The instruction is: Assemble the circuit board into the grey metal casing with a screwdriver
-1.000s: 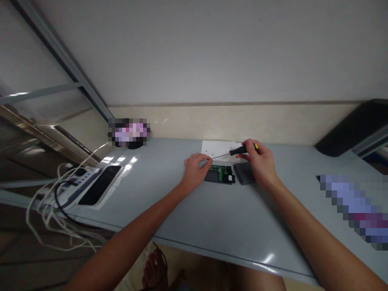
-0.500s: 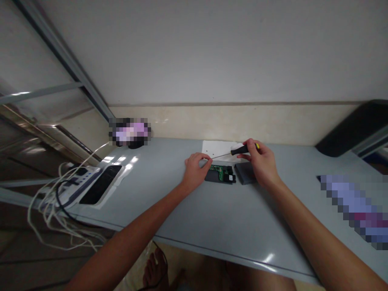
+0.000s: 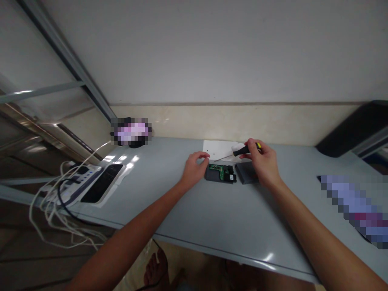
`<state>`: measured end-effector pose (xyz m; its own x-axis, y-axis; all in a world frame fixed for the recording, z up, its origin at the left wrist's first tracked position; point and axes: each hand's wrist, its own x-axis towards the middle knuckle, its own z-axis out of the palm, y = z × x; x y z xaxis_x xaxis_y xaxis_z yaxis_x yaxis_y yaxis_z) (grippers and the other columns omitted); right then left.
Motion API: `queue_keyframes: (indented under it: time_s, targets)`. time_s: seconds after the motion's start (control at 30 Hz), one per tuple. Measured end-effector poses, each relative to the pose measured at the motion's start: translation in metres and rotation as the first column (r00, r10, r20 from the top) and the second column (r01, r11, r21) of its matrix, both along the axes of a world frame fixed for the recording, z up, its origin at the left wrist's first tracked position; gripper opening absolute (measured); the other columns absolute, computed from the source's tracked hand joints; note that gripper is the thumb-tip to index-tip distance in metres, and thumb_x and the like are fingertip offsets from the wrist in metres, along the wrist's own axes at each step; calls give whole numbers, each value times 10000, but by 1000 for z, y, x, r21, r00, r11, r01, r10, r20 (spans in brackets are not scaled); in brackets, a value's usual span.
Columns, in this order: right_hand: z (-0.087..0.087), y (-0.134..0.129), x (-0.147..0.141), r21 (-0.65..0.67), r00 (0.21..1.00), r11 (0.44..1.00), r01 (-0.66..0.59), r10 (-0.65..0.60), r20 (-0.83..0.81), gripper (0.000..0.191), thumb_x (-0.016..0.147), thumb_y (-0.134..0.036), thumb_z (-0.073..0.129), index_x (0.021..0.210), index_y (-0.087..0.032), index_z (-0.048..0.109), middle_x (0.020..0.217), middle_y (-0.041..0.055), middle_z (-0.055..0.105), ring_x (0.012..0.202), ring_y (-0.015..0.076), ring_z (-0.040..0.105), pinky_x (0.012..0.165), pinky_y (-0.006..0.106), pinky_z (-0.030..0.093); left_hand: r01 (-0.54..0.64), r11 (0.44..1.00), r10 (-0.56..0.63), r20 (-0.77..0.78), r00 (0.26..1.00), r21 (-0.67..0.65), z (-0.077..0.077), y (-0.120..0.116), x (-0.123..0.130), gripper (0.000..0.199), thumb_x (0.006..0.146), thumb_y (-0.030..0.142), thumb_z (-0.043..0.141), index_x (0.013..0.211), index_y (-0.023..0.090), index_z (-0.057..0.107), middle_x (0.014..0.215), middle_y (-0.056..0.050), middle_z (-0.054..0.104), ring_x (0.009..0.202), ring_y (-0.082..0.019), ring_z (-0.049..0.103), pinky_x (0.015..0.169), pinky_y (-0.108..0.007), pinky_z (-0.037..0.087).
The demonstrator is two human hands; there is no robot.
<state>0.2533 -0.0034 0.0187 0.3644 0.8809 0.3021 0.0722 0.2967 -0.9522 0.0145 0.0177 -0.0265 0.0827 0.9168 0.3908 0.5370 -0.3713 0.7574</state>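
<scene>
My right hand (image 3: 263, 161) is closed round the black and yellow handle of a screwdriver (image 3: 241, 150). Its thin shaft points left, the tip just above a green circuit board (image 3: 221, 171) seated in a dark grey case (image 3: 212, 175). By the left end of that case is my left hand (image 3: 195, 167), thumb and index finger apart with nothing visible between them. A second dark grey case piece (image 3: 246, 173) lies under my right hand, which partly hides it. Behind the board, a white sheet (image 3: 220, 147) carries small dark specks, too small to name.
On the left stand a power strip (image 3: 80, 182) with tangled white cables (image 3: 50, 214) and a phone-like black slab (image 3: 103, 184). A blurred-out item (image 3: 131, 132) sits at the back left, another (image 3: 357, 210) at the right. A dark cylinder (image 3: 354, 129) leans at the back right.
My left finger and thumb have parted, where they were together at the screwdriver's tip. The screwdriver has shifted slightly to the right, its tip now clear of my left fingers.
</scene>
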Motion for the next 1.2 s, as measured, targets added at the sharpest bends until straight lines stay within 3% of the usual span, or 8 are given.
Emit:
queue_keyframes:
  time_s: [0.33, 0.47, 0.63, 0.83, 1.1, 1.2]
  targets:
    - [1, -4, -3, -22, 992, 999, -24, 26, 124, 620, 823, -795, 766, 963, -190, 761, 797, 36, 759, 600, 171, 737, 555, 262, 568, 5, 999, 1, -188, 982, 32, 0, -7, 5, 189, 1032, 172, 628, 946, 246, 779, 1069, -21, 820, 1142, -268, 685, 1083, -467, 478]
    - [1, -4, -4, -23, 991, 999, -28, 31, 132, 627, 809, -799, 774, 966, -192, 761, 794, 39, 761, 600, 177, 737, 544, 267, 560, 16, 998, -1, -224, 975, 66, -1, -7, 5, 142, 981, 140, 668, 950, 233, 771, 1022, -36, 799, 1077, -261, 670, 1044, -444, 488]
    - [1, -4, -6, -41, 990, 998, -39, 44, 130, 612, 806, -790, 782, 951, -195, 757, 789, 29, 749, 593, 167, 727, 539, 261, 547, 111, 992, -94, -226, 970, 63, -2, -5, 4, 146, 911, 102, 710, 964, 222, 774, 941, -36, 760, 956, -231, 679, 937, -388, 525]
    - [4, -8, -11, 4, 973, 997, -73, 71, 219, 554, 858, -748, 761, 976, -207, 744, 884, 41, 737, 620, 162, 708, 575, 289, 562, 130, 990, -115, -226, 967, 56, -1, -6, 4, 163, 921, 93, 691, 942, 232, 774, 988, -36, 773, 980, -228, 698, 913, -374, 530]
    - [30, 1, -27, 80, 904, 957, -280, 235, 358, 372, 949, -529, 745, 1205, -259, 757, 1059, 50, 739, 862, 196, 701, 797, 355, 596, 142, 988, -125, -233, 964, 56, -1, -6, 4, 176, 922, 84, 686, 951, 236, 768, 1044, -35, 786, 1054, -237, 719, 996, -405, 549]
    - [41, 10, -34, 90, 877, 926, -367, 313, 364, 293, 940, -483, 758, 1126, -257, 758, 990, 33, 729, 877, 200, 692, 847, 376, 591, 136, 990, -121, -246, 962, 45, 0, -6, 4, 179, 925, 88, 680, 960, 241, 768, 1064, -39, 788, 1073, -241, 722, 1004, -409, 555]
